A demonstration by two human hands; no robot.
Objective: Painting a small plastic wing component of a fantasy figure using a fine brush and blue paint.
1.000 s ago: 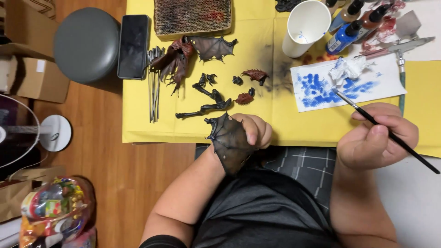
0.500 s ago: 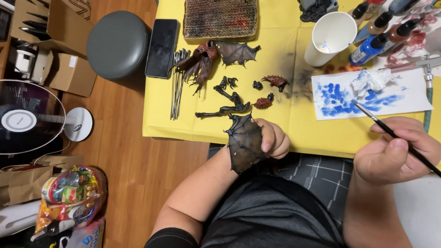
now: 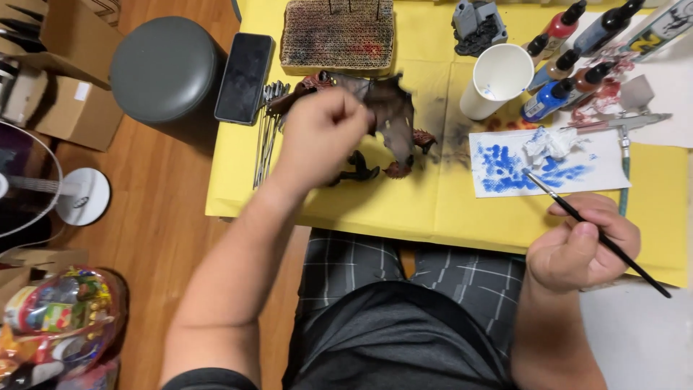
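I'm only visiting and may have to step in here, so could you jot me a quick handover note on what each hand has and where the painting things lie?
Left hand: raised over the yellow table cover, grip closed on a dark brown wing piece, blurred.
Right hand: near the table edge, holding a thin paintbrush; its tip rests at the paper with blue smears.
On the table: small dark model parts under the left hand, white cup, paint bottles, metal tools, black phone.
Done: blue paint dabbed out on the paper.
Left: no blue shows on the wing piece yet.
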